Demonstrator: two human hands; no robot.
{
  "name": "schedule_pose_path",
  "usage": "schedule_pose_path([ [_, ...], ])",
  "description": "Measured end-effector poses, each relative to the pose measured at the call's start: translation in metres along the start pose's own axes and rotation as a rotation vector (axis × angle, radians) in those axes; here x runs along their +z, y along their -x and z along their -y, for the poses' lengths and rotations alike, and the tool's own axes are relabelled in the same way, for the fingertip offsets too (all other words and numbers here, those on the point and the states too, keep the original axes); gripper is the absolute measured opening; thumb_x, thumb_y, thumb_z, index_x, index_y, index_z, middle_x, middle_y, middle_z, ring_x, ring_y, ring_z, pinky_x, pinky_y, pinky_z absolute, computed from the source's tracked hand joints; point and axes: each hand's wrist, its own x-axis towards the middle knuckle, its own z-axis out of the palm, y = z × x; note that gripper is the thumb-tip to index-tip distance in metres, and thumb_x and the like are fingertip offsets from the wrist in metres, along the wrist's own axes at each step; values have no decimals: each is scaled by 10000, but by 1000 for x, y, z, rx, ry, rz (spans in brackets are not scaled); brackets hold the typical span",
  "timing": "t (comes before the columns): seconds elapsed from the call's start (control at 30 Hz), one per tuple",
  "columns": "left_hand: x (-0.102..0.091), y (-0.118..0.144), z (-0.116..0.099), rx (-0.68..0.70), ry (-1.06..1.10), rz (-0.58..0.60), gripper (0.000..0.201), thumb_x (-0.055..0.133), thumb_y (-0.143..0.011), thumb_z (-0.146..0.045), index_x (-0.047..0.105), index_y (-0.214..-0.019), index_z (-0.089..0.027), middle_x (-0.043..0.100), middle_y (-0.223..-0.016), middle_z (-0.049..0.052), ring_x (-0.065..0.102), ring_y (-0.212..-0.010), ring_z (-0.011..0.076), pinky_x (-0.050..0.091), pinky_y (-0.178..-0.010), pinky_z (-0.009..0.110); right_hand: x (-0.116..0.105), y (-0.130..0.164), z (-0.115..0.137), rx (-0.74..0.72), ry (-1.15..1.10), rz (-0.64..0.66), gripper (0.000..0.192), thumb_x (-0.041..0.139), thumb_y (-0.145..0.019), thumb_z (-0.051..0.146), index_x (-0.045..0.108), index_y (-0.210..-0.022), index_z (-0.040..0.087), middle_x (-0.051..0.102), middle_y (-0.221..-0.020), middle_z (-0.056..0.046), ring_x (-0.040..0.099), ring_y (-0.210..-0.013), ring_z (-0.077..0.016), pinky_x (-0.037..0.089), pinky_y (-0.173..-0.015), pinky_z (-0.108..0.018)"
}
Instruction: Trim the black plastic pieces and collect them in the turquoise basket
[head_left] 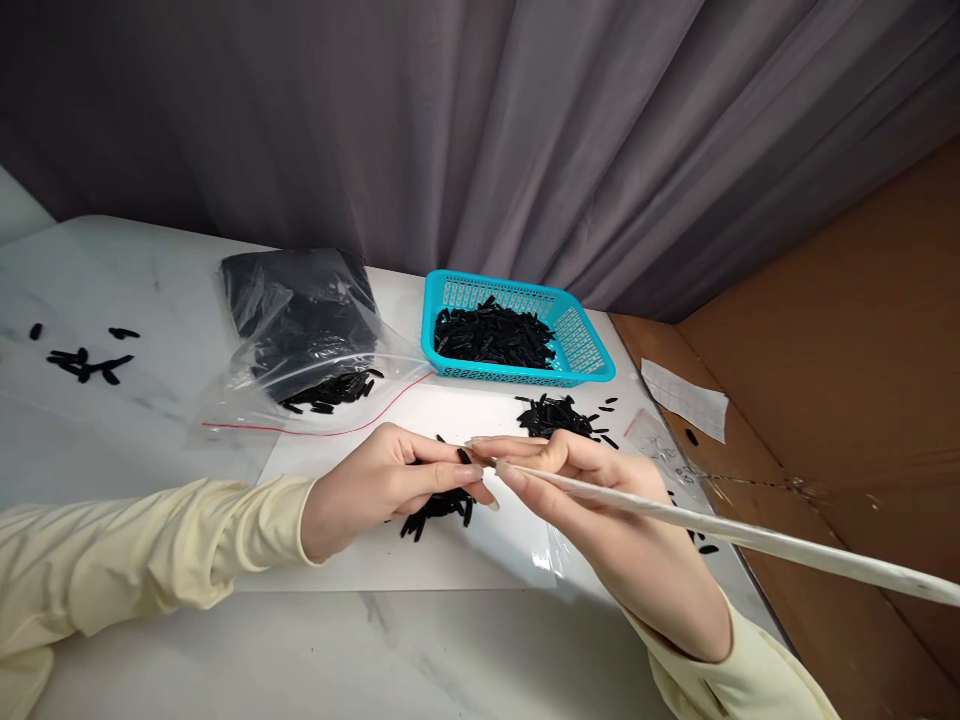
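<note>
My left hand (397, 485) pinches a small black oblong piece (464, 457) between thumb and forefinger. Close against it, my right hand (574, 480) grips the front end of a long white rod (697, 518), which runs off past the right edge of the view. The rod's narrow tip points at the black piece; whether they touch I cannot tell. Beneath my left fingers lies a pile of similar black pieces (431, 515), partly covered by the hand. Another pile (559, 415) sits just beyond my right hand.
A blue plastic basket (596, 374) at the back holds many black pieces. Left of it lies a clear zip bag (307, 350) with dark contents. Several loose pieces (82, 365) are scattered at far left. A cardboard wall (847, 350) stands on the right, near a paper slip (686, 397).
</note>
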Motion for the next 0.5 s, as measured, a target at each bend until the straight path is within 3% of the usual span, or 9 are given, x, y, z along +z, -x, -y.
schedule_pose_path([
  [0.2, 2, 3, -2, 9, 29, 27, 334, 548, -811, -399, 715, -819, -110, 190, -415, -90, 134, -389, 44, 95, -392, 223, 1, -1, -1, 57, -54, 8, 224, 622, -788, 269, 525, -601, 190, 712, -951, -72, 626, -1005, -236, 522, -817, -341],
  [0.37, 2, 2, -4, -3, 56, 30, 278, 549, -812, -345, 719, -837, -126, 217, -418, -86, 147, -380, 39, 99, -380, 221, -4, -1, 3, 30, -19, -77, 243, 630, -784, 253, 525, -576, 185, 702, -982, -66, 611, -1031, -244, 503, -846, -349],
  [0.5, 0, 1, -6, -7, 79, 53, 261, 539, -829, -337, 713, -866, -145, 253, -410, -89, 138, -372, 31, 123, -392, 224, -10, -2, 5, -40, -23, -152, 238, 633, -785, 215, 519, -577, 197, 710, -809, -33, 565, -1102, -247, 494, -859, -348],
])
